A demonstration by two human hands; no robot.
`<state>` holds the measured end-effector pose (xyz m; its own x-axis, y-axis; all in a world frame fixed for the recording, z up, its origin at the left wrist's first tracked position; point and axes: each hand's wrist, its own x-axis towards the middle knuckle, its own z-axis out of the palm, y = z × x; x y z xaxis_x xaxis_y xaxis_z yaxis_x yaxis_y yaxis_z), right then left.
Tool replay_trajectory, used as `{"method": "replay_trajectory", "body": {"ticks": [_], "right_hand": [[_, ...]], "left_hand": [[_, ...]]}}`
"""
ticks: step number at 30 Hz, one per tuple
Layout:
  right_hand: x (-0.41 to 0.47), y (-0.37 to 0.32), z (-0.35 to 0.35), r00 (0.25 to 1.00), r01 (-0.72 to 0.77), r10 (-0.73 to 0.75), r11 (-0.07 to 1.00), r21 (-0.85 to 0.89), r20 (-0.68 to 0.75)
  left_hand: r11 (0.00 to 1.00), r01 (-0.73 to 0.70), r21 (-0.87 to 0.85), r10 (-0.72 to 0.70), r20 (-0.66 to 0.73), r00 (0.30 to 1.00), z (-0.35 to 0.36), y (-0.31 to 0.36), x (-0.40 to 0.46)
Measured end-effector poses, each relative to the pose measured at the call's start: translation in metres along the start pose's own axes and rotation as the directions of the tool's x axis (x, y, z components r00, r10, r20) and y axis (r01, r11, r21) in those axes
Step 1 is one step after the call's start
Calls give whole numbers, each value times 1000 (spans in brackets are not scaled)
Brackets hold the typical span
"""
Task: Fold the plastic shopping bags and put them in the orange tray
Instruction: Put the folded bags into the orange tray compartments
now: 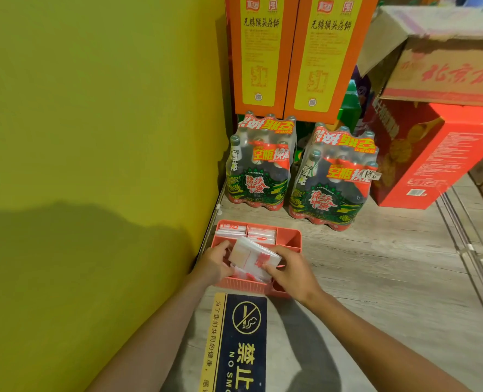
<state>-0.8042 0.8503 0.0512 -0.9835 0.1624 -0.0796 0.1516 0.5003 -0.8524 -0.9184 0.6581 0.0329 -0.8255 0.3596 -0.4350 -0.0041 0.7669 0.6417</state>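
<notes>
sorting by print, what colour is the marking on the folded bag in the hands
Red print on clear, whitish plastic: the folded bag, held by both hands over the orange tray. Head view shows it.

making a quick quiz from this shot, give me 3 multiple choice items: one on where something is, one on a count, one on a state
1. Where does the tray sit?
A. on the floor by the yellow wall
B. on a cardboard box
C. on top of the bottle packs

2. How many bottle packs stand behind the tray?
A. one
B. two
C. four

3. What is the folded bag doing?
A. lying loose on the floor
B. hanging on the wall
C. held by both hands over the tray

Answers:
1. A, the tray is on the floor beside the wall.
2. B, a left pack and a right pack.
3. C, the left hand and right hand pinch it.
</notes>
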Motion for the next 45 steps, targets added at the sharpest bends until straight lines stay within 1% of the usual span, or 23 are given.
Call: {"method": "replay_trajectory", "body": {"ticks": [3,8,10,13,15,18,19,21,23,25,27,30,31,33,35,36,39,42,45], "right_hand": [[2,-1,6,1000,-24,24,1000,19,-9],[5,1,14,998,-39,40,999,-13,38],[5,2,16,997,-43,47,997,-66,64],[4,3,17,995,-10,30,978,-208,95],[5,3,17,990,72,-23,934,-349,142],[6,8,17,969,227,-132,807,-546,208],[7,11,16,959,273,-168,760,-591,226],[7,13,14,942,331,-206,698,-635,264],[6,13,14,926,374,-227,646,-665,301],[4,11,16,920,390,-229,621,-680,319],[3,10,19,925,376,-225,651,-660,305],[0,10,19,949,311,-208,732,-606,236],[-3,10,18,950,309,-216,734,-605,223],[-12,14,18,937,348,-281,691,-633,208],[-24,18,18,912,389,-367,634,-668,183],[-29,20,19,908,391,-381,613,-686,176],[-40,25,24,931,336,-322,573,-748,172],[-41,24,27,948,302,-267,577,-759,173],[-42,22,28,950,294,-266,582,-758,165]], "left_hand": [[989,-79,128,87,-56,995,4,-3,3],[973,-170,158,190,-124,974,9,-12,1],[976,-172,137,189,-121,974,9,-16,2],[991,-114,69,117,-39,992,6,-17,2],[995,-95,11,95,25,995,3,-18,0],[991,-125,47,122,60,991,-2,-22,-7],[987,-143,68,139,58,989,-3,-23,-9],[980,-175,96,170,61,984,-4,-22,-14],[974,-197,115,192,55,980,-4,-23,-16],[963,-231,139,230,19,973,-3,-25,-20],[945,-279,170,288,-31,957,-1,-28,-24],[908,-342,242,376,-112,920,3,-28,-33],[895,-353,273,398,-130,908,5,-28,-36],[880,-352,320,413,-145,899,10,-28,-42],[883,-342,321,408,-167,898,14,-29,-48],[885,-343,316,411,-179,894,16,-29,-51],[860,-377,343,459,-197,866,27,-37,-58],[842,-371,392,478,-224,849,38,-47,-67],[820,-376,432,503,-226,834,41,-50,-72]]}}
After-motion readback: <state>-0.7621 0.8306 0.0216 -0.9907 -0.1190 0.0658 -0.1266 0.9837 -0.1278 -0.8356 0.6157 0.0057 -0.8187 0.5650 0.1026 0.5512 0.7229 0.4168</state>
